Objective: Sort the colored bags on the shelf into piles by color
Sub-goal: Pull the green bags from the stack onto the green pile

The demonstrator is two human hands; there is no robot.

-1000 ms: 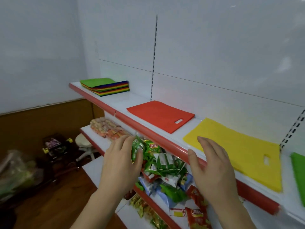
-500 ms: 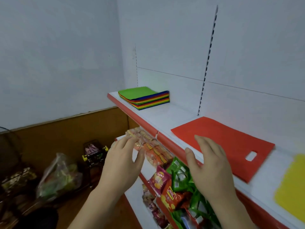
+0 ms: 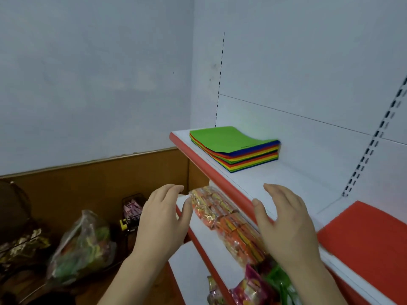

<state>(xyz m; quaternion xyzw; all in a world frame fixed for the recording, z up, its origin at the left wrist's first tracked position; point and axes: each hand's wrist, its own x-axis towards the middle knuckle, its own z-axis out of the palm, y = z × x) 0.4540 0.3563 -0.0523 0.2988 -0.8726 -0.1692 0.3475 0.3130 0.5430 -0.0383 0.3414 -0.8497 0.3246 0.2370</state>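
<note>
Right now my left hand (image 3: 164, 219) and right hand (image 3: 284, 223) float with fingers loosely spread, holding nothing, just off the front edge of the white, red-lipped shelf (image 3: 293, 183). At its far left corner sits the stack of flat felt-like colored bags (image 3: 236, 150), green on top. They look light, soft and floppy, so I'd peel one by a near corner. A single red bag (image 3: 365, 245) is cut off at right; I cannot count the layers.

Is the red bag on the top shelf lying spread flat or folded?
Spread flat: the red bag lies as one smooth sheet on the shelf.
</note>
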